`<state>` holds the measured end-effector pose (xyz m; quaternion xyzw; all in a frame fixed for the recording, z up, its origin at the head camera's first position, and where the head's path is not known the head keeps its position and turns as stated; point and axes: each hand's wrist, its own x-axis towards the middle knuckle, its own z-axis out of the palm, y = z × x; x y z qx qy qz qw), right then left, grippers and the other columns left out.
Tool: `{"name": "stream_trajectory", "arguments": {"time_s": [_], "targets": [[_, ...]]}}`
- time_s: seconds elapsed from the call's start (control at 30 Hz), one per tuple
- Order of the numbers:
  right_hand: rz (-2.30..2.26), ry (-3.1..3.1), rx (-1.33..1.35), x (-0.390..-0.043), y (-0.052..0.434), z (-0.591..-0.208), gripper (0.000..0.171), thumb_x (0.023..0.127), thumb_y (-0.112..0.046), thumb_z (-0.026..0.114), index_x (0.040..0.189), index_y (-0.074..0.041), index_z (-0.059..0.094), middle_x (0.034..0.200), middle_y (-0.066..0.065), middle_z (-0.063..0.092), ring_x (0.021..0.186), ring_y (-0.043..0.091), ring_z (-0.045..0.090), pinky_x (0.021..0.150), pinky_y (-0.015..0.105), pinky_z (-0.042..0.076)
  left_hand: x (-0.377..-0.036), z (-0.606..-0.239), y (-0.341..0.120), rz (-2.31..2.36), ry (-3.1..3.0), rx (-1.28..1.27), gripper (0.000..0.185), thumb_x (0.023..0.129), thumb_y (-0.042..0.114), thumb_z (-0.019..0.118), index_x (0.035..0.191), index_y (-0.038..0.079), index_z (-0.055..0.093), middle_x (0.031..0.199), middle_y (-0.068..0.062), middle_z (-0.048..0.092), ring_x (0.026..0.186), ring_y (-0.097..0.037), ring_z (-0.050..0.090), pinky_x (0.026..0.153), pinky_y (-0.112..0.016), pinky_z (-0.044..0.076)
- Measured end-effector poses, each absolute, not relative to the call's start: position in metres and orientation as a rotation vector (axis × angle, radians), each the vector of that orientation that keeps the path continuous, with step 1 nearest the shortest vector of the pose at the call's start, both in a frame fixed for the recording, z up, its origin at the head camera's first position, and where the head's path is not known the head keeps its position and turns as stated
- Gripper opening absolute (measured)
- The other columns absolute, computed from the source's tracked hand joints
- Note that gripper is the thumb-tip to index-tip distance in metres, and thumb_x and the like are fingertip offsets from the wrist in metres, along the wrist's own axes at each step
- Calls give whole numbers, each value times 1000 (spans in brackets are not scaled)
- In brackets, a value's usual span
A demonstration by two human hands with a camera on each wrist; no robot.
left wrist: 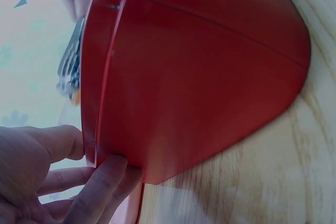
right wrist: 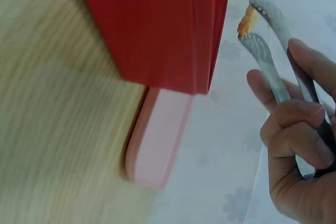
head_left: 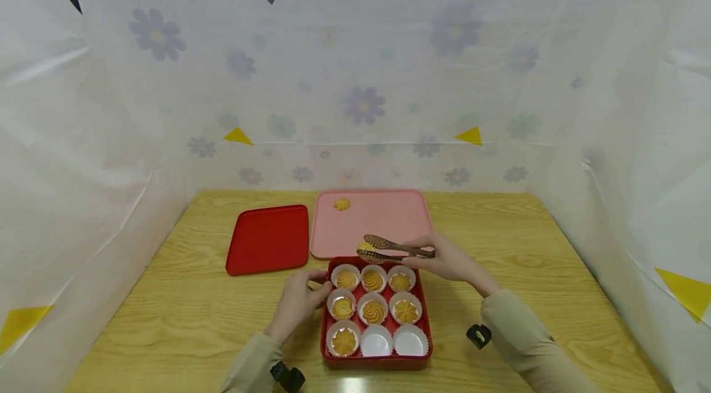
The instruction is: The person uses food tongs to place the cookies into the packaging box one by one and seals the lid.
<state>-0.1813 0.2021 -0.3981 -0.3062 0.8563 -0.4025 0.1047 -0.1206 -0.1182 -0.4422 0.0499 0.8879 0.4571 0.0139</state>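
My right hand holds brown metal tongs above the far end of a red box. Pinched between the tong tips is a golden cookie, clear in the right wrist view. The box is divided into rows of white paper cups; several hold piped cookies, while the near-middle cup and near-right cup show bare white insides. At the box's far left corner, my left hand grips the wall, thumb at the rim and fingers against the outside.
Behind the box lies a pink tray with one cookie near its far left corner. A flat red tray sits left of it. Flowered white sheeting encloses the wooden table at the back and sides.
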Motion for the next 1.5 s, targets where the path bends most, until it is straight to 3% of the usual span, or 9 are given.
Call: {"name": "stream_trajectory", "arguments": {"time_s": [0.1,0.23,0.43,0.6,0.93,1.5], "targets": [[-1147,2495,-975,-173,215,-400,36,97,-27,67,126,-6,70,121,14,73,81,10,62,71,24,52,-120,-442,-118,1416,2768,151,27,88,8,69,111,-4,73,104,-16,75,75,-16,69,63,-23,54],[-1075,2447,-1050,-162,227,-401,36,96,-29,68,126,-9,71,107,5,76,55,-2,32,54,18,36,-120,-441,-118,1426,2769,147,26,88,8,69,111,-4,73,104,-16,75,75,-17,69,63,-23,54],[-1000,2360,-1113,-148,232,-398,33,96,-33,67,124,-16,72,96,-12,73,60,-6,36,54,16,36,-120,-443,-118,1431,2774,141,26,88,8,70,111,-3,73,103,-15,75,75,-17,69,63,-23,54],[-985,2292,-1133,-142,229,-399,26,95,-33,69,117,-20,74,92,-15,71,66,-7,42,56,13,37,-120,-444,-118,1429,2773,143,26,88,9,70,111,-3,74,102,-14,75,74,-16,69,63,-23,54],[-934,2214,-1202,-137,219,-396,33,94,-32,70,122,-16,73,107,1,77,66,-6,45,54,12,36,-121,-445,-119,1434,2779,150,27,88,8,70,112,-4,73,102,-15,75,73,-13,69,63,-23,54],[-840,2229,-1225,-132,206,-393,24,92,-30,73,111,-17,77,94,-7,76,67,-9,42,56,12,37,-121,-446,-118,1431,2771,142,27,89,9,70,112,-3,73,103,-14,75,75,-15,70,64,-24,55]]}}
